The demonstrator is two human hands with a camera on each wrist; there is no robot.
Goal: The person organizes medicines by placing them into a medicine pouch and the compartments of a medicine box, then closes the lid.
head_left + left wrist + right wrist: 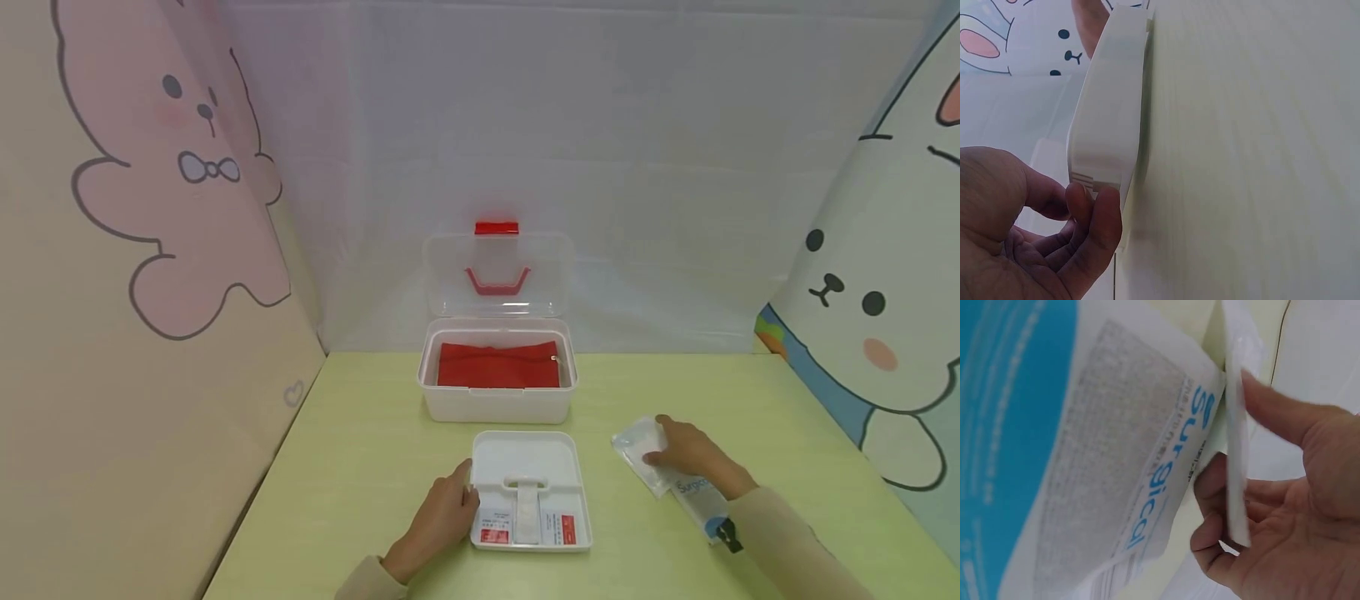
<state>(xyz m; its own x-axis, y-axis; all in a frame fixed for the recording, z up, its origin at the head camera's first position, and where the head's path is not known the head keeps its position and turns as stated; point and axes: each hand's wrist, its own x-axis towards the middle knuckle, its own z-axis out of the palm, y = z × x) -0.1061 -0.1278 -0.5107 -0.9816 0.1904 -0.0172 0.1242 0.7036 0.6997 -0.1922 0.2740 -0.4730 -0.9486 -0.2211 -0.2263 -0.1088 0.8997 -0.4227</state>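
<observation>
A white tray insert (528, 454) lies on the green table and holds small red-and-white packets (495, 527). My left hand (467, 493) rests against its left edge. In the left wrist view the loosely curled fingers (1096, 215) touch the tray's rim (1107, 119). To the right, my right hand (662, 448) lies on a clear flat packet (636, 446). Beside it, partly under the wrist, lies a blue-and-white "Surgical" packet (696, 497). In the right wrist view my right hand (1235, 456) pinches the clear packet's thin edge (1238, 487) between thumb and fingers, next to the Surgical packet (1116, 475).
An open white box (497, 404) with a raised clear lid (498, 275) and red handle stands behind the tray, a red pouch (498, 367) inside it. Cartoon-printed panels (150, 250) wall in the table on the left, back and right.
</observation>
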